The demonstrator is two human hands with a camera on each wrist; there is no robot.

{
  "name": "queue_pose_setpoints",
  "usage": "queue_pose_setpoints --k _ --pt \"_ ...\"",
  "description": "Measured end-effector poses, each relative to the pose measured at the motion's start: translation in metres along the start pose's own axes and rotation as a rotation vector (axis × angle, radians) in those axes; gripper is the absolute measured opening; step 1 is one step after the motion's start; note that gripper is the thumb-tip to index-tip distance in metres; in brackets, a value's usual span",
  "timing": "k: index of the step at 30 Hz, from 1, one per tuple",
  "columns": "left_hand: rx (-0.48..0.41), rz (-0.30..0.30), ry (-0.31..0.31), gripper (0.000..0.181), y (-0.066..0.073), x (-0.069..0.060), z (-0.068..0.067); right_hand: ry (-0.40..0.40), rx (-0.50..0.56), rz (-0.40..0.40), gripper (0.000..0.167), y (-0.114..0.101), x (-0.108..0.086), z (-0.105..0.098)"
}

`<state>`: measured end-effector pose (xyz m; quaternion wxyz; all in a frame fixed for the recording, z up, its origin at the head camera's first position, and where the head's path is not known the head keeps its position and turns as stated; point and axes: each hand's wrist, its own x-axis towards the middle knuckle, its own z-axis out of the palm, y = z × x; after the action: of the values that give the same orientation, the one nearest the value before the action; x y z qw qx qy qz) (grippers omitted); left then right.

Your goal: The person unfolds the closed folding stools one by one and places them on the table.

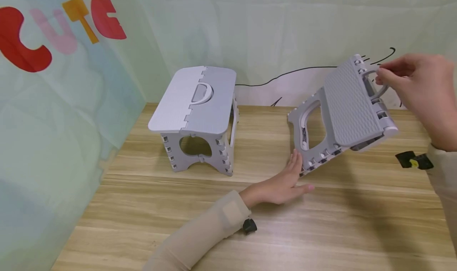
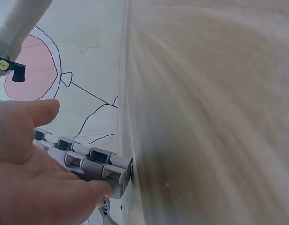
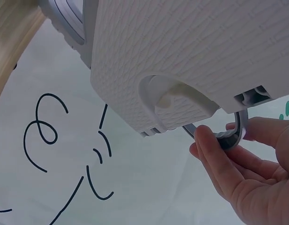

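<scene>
A grey folding stool (image 1: 351, 104) leans on the table at the right, its top partly folded and tilted. My right hand (image 1: 423, 92) pinches the stool's curved carry handle (image 1: 383, 90) between thumb and fingers, also seen in the right wrist view with the handle (image 3: 240, 129) hanging from the textured top (image 3: 181, 47). Low down, my left hand (image 1: 282, 185) lies with straight fingers against the stool's leg frame, thumb spread away. In the left wrist view that hand (image 2: 41, 173) touches the hinged edge (image 2: 92, 161) of the stool.
A second grey folding stool (image 1: 192, 100) stands unfolded on the wooden table (image 1: 171, 223), left of the tilted one. Behind the table hangs a printed cloth backdrop (image 1: 267, 33), which continues along the left side with coloured letters (image 1: 107, 19).
</scene>
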<state>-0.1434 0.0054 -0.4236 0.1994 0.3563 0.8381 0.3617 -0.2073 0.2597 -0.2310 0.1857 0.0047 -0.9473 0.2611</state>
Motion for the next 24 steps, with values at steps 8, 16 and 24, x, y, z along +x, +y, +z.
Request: queue_pose_setpoints --k 8,16,24 --pt "-0.074 0.0 0.006 0.088 -0.001 -0.002 -0.002 0.018 -0.002 -0.056 0.038 -0.012 0.003 0.002" --pt "-0.123 0.0 0.02 0.088 -0.003 -0.005 -0.003 0.002 0.011 -0.092 0.038 -0.024 0.005 0.006" --pt "-0.162 -0.003 0.017 0.089 -0.005 -0.006 -0.005 0.001 0.048 -0.134 0.036 -0.034 0.007 0.011"
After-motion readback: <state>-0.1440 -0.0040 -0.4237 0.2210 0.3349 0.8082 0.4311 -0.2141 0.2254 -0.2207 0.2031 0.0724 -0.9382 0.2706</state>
